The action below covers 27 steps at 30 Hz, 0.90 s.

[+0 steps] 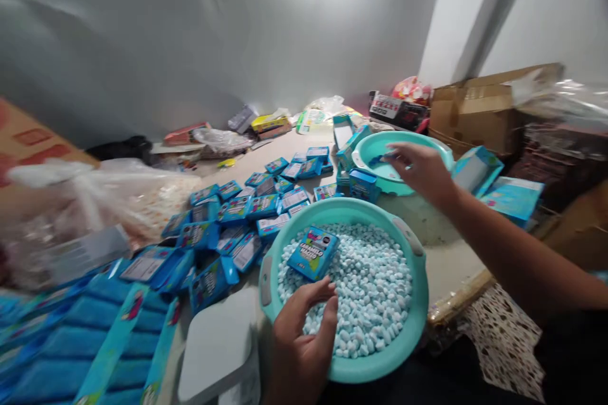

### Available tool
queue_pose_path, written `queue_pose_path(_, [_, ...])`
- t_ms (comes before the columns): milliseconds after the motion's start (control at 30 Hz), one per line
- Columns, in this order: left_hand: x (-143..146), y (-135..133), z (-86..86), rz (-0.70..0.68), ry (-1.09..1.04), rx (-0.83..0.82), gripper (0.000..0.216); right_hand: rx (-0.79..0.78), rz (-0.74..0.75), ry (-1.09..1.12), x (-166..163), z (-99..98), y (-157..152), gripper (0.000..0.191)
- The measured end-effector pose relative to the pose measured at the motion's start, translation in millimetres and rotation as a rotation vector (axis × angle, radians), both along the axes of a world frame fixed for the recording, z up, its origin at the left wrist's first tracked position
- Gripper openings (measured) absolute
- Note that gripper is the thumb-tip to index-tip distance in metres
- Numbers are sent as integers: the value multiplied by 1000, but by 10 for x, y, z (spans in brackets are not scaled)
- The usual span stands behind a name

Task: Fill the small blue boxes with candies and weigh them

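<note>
1. The near bowl (418,329) stands at the table's (456,266) near edge, probably so that both hands can reach in without a stretch.
2. The left hand (306,329) is over its near left side, the grip spread: thumb and forefinger curve towards each other with a gap between and nothing visibly held. The fingertips are just beside the box; whether they touch it, I cannot tell.
3. The right hand (422,171) is above the far bowl (389,186), fingers bent down. A blue piece (375,160) shows by the fingertips; I cannot tell whether the grip is pinching it.
4. The box (314,253) lies tilted on the pellets (370,285), in the far left part of the near bowl, its printed face up. The pellets seem to bear its weight.
5. It is blue, flat and square-cornered, with pale lettering and a pink mark. The pellets are small, pale blue and white.
6. Similar packs (232,209) lie heaped on the left, perhaps to leave the bowls reachable.
</note>
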<state>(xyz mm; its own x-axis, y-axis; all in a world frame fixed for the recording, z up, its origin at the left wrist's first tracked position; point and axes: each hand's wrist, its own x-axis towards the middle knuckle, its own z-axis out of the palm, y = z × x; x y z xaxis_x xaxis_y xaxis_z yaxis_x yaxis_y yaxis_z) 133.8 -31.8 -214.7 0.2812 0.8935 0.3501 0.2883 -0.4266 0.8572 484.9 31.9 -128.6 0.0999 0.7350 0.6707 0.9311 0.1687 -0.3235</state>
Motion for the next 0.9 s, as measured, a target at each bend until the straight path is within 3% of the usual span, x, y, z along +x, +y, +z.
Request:
queue_pose_path(100, [6,-17,57,-11,39,144,21,-71,-258,45,350,-82,199,46])
queue_pose_path(167, [21,6,112,33,43,237,16,-156,-205,64,352,-195,184,51])
queue_pose_path(267, [81,143,232,91,118,300,22,-378,41,81,-15,-371,-65,54])
queue_pose_path(333, [154,326,317,85,274,261,48,-562,170,102,-396,-469,-264,55])
queue_pose_path(433, [291,670,369,-16,595,38,89,-784,200,74,-884,-589,-452,61])
queue_pose_path(500, [360,853,334,-107,776,-83,100,-897,176,16,-1064,-641,-513,72])
queue_pose_path(567, [387,953,269,-136,847,-80,102,-982,189,-49,-1146,-659,-557,93])
queue_pose_path(667, [361,974,188,-74,698,6,102,-1053,302,-101,-1197,-636,-620,122])
queue_pose_path(733, [322,962,167,-15,550,-19,105,-1048,388,-95,-1236,-615,-658,125])
queue_pose_path(800, [286,965,161,32,423,-105,109,-1024,438,-54,-1278,-605,-684,115])
queue_pose_path(900, [247,1005,155,74,205,-195,113,-995,471,31,-1286,-602,-664,81])
